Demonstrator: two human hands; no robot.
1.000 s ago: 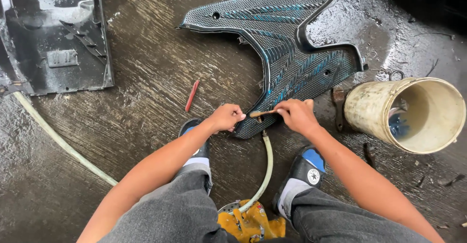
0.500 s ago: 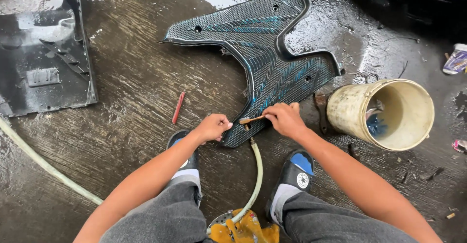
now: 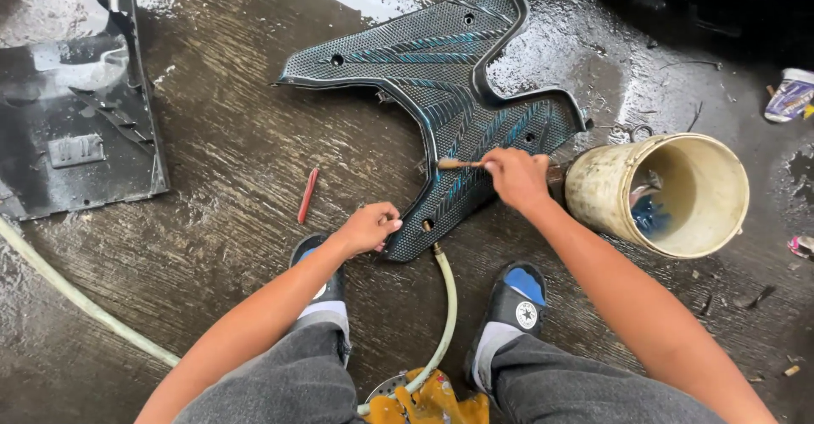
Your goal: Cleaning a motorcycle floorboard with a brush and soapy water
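Observation:
A dark, textured floor mat (image 3: 441, 93) with blue stripes lies on the wet concrete in front of me. My left hand (image 3: 370, 227) grips its near corner, fingers curled over the edge. My right hand (image 3: 517, 178) is closed on a small wooden-handled brush (image 3: 459, 164), whose head rests on the mat's middle. A pale hose (image 3: 447, 305) runs from under the mat's near corner back between my feet.
A cream bucket (image 3: 670, 193) lies on its side just right of my right hand. A black plastic panel (image 3: 76, 127) sits at the far left, a red stick (image 3: 307, 195) left of the mat. Another hose (image 3: 76, 297) crosses the left floor. A small packet (image 3: 788, 95) lies at the right edge.
My right hand has moved the brush up the mat, away from the near corner. The left hand keeps its hold on the corner. My view has shifted, so the mat sits lower in the picture.

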